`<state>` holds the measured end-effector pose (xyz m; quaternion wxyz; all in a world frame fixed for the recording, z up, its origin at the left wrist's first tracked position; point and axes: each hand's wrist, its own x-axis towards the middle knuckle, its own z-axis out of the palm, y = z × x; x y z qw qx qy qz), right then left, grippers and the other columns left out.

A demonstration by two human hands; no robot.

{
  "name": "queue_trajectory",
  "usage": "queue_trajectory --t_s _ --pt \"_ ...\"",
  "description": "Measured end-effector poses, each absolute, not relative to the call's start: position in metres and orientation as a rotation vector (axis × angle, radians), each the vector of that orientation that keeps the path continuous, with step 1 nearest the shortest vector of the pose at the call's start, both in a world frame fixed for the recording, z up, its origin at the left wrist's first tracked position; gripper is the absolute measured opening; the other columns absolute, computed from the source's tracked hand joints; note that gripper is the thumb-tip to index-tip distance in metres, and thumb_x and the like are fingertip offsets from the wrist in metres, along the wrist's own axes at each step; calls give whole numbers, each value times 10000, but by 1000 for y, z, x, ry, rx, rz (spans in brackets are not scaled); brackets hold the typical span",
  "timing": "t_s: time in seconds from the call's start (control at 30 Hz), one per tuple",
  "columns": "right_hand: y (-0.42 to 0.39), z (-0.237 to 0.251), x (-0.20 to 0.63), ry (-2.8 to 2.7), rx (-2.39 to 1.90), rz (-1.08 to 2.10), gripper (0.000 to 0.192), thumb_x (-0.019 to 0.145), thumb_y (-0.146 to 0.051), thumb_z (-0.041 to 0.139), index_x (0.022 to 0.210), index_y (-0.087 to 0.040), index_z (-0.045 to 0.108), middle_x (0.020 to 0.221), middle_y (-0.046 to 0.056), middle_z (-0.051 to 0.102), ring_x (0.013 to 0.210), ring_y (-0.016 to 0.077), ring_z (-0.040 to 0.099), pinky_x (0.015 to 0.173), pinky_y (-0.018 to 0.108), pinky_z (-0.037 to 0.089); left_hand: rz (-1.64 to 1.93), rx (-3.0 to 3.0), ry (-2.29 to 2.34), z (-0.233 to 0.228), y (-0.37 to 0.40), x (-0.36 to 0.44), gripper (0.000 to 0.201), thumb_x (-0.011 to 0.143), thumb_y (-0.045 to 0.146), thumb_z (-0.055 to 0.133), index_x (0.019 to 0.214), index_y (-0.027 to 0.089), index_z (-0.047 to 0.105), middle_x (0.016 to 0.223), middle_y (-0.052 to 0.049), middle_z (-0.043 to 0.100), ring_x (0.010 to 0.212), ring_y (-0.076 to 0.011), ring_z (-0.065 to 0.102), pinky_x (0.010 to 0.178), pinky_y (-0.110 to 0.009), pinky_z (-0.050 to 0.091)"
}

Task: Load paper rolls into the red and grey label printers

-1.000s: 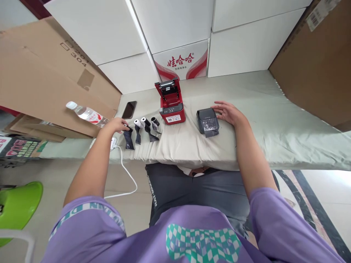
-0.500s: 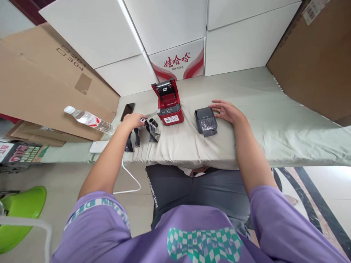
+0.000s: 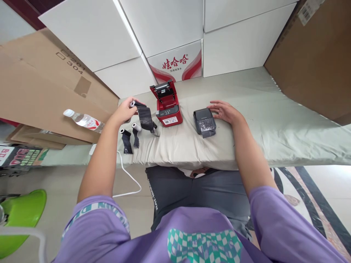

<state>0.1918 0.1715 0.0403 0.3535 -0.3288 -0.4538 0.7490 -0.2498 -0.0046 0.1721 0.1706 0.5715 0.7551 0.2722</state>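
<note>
My left hand (image 3: 126,110) is closed around a small paper roll (image 3: 134,104) and holds it above the table, left of the red printer. A wide black strip (image 3: 145,117) hangs from that roll. Below, a black roll (image 3: 125,131) and a white roll (image 3: 136,126) lie on the cloth, each with a short black tail. A further dark piece (image 3: 155,130) is partly hidden behind the hanging strip. The red receipt printer (image 3: 170,109) stands with its lid up. My right hand (image 3: 225,110) has its fingers stretched out at the right edge of a small black portable printer (image 3: 204,122).
A clear water bottle (image 3: 85,120) stands at the left before a large cardboard box (image 3: 55,76). White boxes (image 3: 233,40) line the back; another brown carton (image 3: 315,65) is at the right. A white cable (image 3: 128,175) hangs over the front edge of the cloth-covered table (image 3: 274,135).
My left hand has lifted the roll up and back, and its black strip now hangs down. The rolls below are uncovered. My right hand stays beside the black printer.
</note>
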Motion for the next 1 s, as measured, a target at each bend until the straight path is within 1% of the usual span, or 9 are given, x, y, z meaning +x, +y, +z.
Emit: queue_trajectory --t_s 0.1,0.23,0.4,0.47,0.57,0.7,0.8,0.9,1.0 --pt "171 41 192 -1163 -847 1936 272 805 -186 788 1059 -250 716 1019 62 806 1046 215 717 643 261 602 865 1642 2049 173 4 -227 438 906 403 593 1309 230 570 1263 -117 748 1056 -235 737 846 -327 608" --pt "171 42 192 -1163 -861 1945 234 853 -176 734 1075 -247 720 1031 64 803 1045 202 723 640 241 603 945 1732 2014 171 18 -205 450 929 422 670 1312 232 528 1217 -99 751 1072 -212 718 917 -326 582" --pt "171 43 192 -1162 -873 1944 245 846 -189 752 1080 -250 711 1051 72 809 1069 210 720 663 256 615 882 1978 2084 169 37 -188 373 889 441 732 1184 224 659 1312 -84 720 1091 -222 692 922 -310 563" --pt "171 43 192 -1153 -867 1947 288 806 -195 797 1073 -255 704 1036 66 811 1075 217 715 667 265 620 798 2046 2107 167 44 -183 364 895 439 724 1188 223 705 1322 -85 720 1081 -234 684 907 -316 563" --pt "173 40 192 -1157 -858 1950 316 780 -208 825 1064 -266 698 1028 56 811 1090 221 713 674 272 624 694 2138 2132 162 57 -180 386 911 409 710 1235 204 751 1292 -93 745 1092 -256 675 995 -355 542" --pt "173 39 192 -1154 -836 1960 289 806 -202 798 1079 -254 717 1042 62 809 1091 217 712 669 260 613 534 2160 2189 152 71 -177 414 913 360 719 1289 202 785 1271 -97 777 1133 -288 696 1055 -378 507" --pt "173 41 193 -1153 -842 1964 266 833 -195 767 1090 -247 719 1055 68 809 1086 213 717 674 257 611 364 2089 2302 146 78 -174 410 924 341 719 1318 252 791 1230 -89 807 1154 -317 718 1050 -411 495" --pt "172 42 192 -1167 -853 1960 254 846 -198 753 1091 -252 711 1070 73 809 1086 214 719 681 261 612 314 2096 2313 143 84 -171 389 930 331 724 1310 280 789 1217 -76 820 1168 -321 734 1123 -460 446" --pt "172 43 192 -1172 -849 1958 255 848 -201 757 1093 -255 715 1074 70 810 1089 217 716 684 268 615 320 2089 2269 139 90 -172 358 900 293 748 1253 260 798 1234 -79 817 1151 -304 744 1070 -431 488"
